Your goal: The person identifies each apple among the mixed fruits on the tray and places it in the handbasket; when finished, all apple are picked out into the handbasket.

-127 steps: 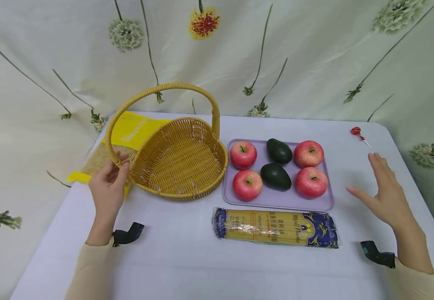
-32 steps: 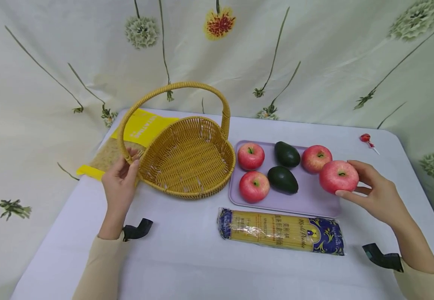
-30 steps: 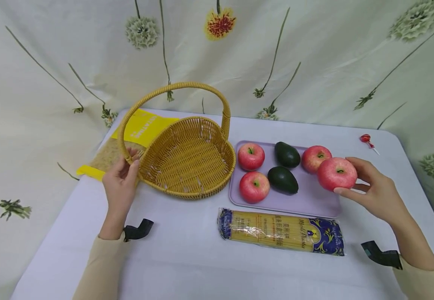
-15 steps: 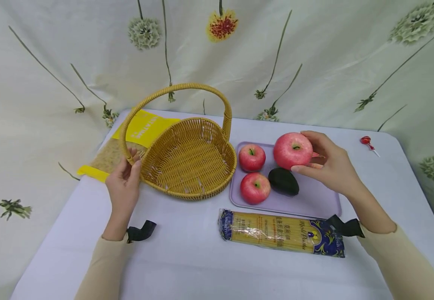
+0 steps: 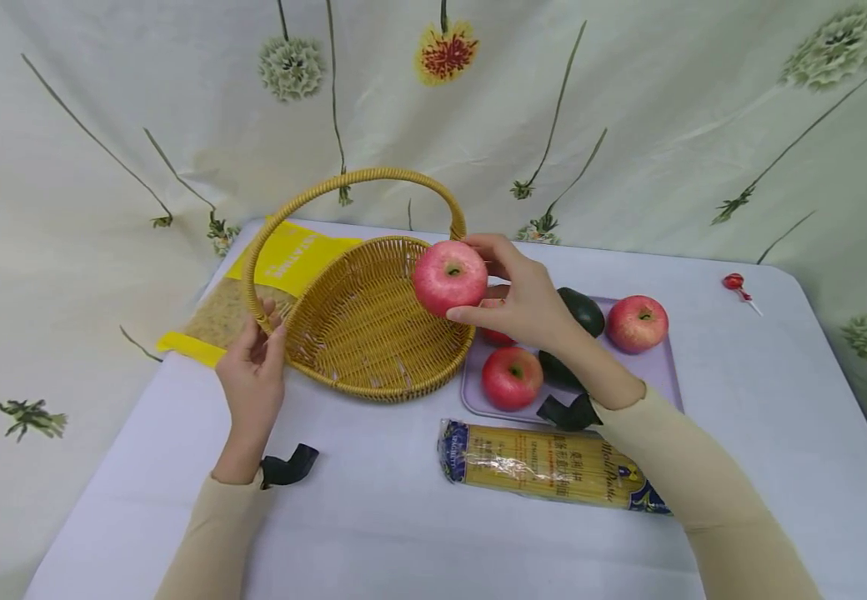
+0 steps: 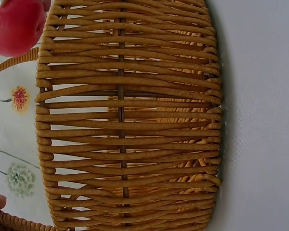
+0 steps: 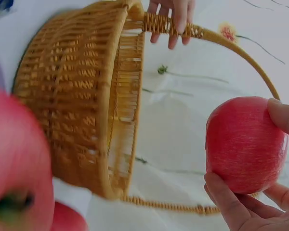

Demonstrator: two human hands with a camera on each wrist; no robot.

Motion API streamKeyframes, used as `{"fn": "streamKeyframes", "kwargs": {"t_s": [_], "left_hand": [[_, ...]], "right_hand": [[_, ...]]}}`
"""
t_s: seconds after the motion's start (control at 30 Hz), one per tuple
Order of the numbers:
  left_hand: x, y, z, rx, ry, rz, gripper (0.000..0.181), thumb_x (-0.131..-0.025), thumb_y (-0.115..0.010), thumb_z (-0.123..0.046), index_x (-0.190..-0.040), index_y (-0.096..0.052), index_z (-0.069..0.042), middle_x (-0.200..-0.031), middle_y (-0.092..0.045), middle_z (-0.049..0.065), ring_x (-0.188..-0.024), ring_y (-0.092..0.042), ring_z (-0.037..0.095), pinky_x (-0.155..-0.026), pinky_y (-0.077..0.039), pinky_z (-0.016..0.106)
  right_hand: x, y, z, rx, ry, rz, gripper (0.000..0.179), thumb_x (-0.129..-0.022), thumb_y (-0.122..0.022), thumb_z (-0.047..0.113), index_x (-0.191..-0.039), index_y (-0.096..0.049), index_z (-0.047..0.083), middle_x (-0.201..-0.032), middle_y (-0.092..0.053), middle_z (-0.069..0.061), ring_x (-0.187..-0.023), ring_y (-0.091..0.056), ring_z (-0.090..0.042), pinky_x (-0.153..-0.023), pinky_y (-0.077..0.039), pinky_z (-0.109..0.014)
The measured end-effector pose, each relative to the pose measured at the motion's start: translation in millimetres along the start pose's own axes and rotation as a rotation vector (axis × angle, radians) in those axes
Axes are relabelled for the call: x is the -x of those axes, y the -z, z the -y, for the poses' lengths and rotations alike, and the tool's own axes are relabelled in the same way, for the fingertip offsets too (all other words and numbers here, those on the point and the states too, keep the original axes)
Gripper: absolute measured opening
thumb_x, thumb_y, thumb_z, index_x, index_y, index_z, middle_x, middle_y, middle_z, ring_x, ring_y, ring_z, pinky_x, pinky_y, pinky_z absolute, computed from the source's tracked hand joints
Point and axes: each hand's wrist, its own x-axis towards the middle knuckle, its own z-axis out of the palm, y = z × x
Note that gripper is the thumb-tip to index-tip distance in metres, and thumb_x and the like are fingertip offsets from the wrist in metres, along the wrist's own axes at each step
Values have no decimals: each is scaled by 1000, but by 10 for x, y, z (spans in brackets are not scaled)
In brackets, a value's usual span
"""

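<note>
My right hand (image 5: 519,292) grips a red apple (image 5: 450,278) between thumb and fingers, above the right rim of the wicker basket (image 5: 373,333). In the right wrist view the same apple (image 7: 245,144) is raised clear of the basket wall (image 7: 67,96). My left hand (image 5: 253,367) pinches the lower left end of the basket's arched handle (image 5: 351,177). No fruit shows in the visible part of the basket. Beside it, a lilac tray (image 5: 659,387) bears other apples, such as the front one (image 5: 512,377), and avocados (image 5: 582,312), partly hidden by my right arm.
Behind the basket's left side lies a yellow-ended bag (image 5: 283,258) with tan contents. A spaghetti packet (image 5: 531,462) lies in front of the tray, its right end under my forearm in view. A red lollipop (image 5: 735,283) rests at the far right, near a floral cloth backdrop (image 5: 628,125).
My right hand has taken the front right apple off the tray and carried it left, over the avocados, to the basket's right rim. My left hand has stayed on the handle.
</note>
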Motion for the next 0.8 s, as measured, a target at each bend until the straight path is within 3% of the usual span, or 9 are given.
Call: {"fn": "streamKeyframes", "kwargs": {"t_s": [0.17, 0.33, 0.8], "left_hand": [[-1, -20, -9, 12, -7, 9, 39, -96, -60, -7, -135, -58, -3, -125, -67, 14, -99, -64, -2, -80, -50, 5], [-4, -27, -12, -1, -4, 14, 41, -95, -61, -5, -135, -57, -1, -124, -67, 16, -97, -62, -6, -78, -48, 3], [2, -2, 43, -13, -26, -5, 38, -96, -59, -6, -134, -59, -4, -125, -67, 13, -100, -64, -3, -82, -49, 5]], "right_hand": [[-232, -317, 14, -40, -11, 28, 76, -76, -85, 17, -139, -44, 10, -134, -56, -6, -117, -59, -19, -88, -58, -30], [-415, -613, -54, 16, -47, 37, 76, -76, -85, 23, -140, -44, 12, -133, -57, -4, -116, -60, -18, -86, -57, -25], [-777, -1251, -244, 84, -191, 16, 72, -75, -85, 27, -134, -47, 11, -132, -60, -5, -116, -60, -19, -96, -51, -30]]}}
